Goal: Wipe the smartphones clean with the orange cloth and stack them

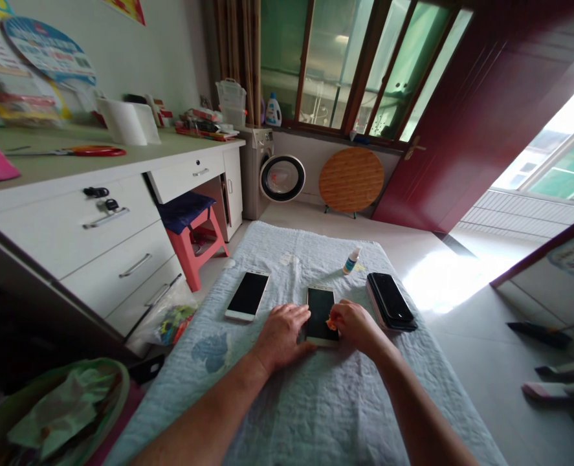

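A white-framed phone lies screen-up in the middle of a pale blue quilted cloth. My left hand rests flat beside the phone's left edge, fingers stretched out and touching it. My right hand is closed in a pinch on a small orange piece, pressed on the phone's right side. A second white phone lies to the left. On the right sits a stack of dark phones. A small dropper bottle stands behind them.
A white desk with drawers runs along the left, a pink stool under it. A bag of green wrapping sits at lower left. Behind are a washing machine, a round wooden tabletop and a red door.
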`<state>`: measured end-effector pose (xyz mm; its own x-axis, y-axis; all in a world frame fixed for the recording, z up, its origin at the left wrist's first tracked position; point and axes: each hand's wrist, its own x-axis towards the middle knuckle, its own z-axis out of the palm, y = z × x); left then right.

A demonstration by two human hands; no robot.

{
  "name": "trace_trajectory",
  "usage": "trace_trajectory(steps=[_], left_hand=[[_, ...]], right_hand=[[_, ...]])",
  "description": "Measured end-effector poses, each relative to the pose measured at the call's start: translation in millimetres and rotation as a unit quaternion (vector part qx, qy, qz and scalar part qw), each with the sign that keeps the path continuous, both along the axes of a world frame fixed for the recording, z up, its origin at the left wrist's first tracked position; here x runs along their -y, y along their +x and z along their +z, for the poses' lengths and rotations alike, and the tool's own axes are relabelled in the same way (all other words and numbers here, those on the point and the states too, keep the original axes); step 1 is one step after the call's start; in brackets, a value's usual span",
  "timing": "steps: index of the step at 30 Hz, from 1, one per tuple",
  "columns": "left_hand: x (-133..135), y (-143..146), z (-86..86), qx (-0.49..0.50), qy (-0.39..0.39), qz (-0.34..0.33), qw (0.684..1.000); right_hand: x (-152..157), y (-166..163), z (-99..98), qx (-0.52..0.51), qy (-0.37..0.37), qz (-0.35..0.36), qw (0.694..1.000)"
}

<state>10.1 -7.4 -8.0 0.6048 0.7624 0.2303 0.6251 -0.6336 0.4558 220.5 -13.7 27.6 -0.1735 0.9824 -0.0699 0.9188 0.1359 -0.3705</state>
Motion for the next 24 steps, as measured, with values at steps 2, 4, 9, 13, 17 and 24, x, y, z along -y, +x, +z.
trace_trajectory(steps=[2, 4, 9, 13, 17, 24], left_hand=[[-0.1, -0.3, -0.1, -0.003, -0.003, 0.002, 1.0], [-0.2, -0.7, -0.2, -0.003, -0.002, 0.004, 1.0], [-1.4, -2.0, -2.9, 0.001, 0.003, -0.002, 1.0], [-3.0, -2.1, -5.6, 0.011, 0.013, -0.007, 1.0], [-2.8, -1.1, -3.8, 0.007, 0.011, -0.008, 1.0], [-1.3, -1.3, -1.9, 0.003, 0.011, -0.002, 1.0]], right_hand=[[9.3, 1.3, 5.5, -0.015, -0.028, 0.017, 0.999], [15.9, 1.7, 7.8, -0.027, -0.038, 0.019, 0.999], [20.6, -4.8, -1.7, -0.046, -0.024, 0.019, 0.998], [21.8, -25.7, -11.0, -0.06, 0.009, 0.028, 0.998], [23.4, -44.7, -10.8, -0.03, 0.026, 0.021, 0.999], [30.3, -30.7, -2.4, -0.038, 0.002, 0.027, 0.999]])
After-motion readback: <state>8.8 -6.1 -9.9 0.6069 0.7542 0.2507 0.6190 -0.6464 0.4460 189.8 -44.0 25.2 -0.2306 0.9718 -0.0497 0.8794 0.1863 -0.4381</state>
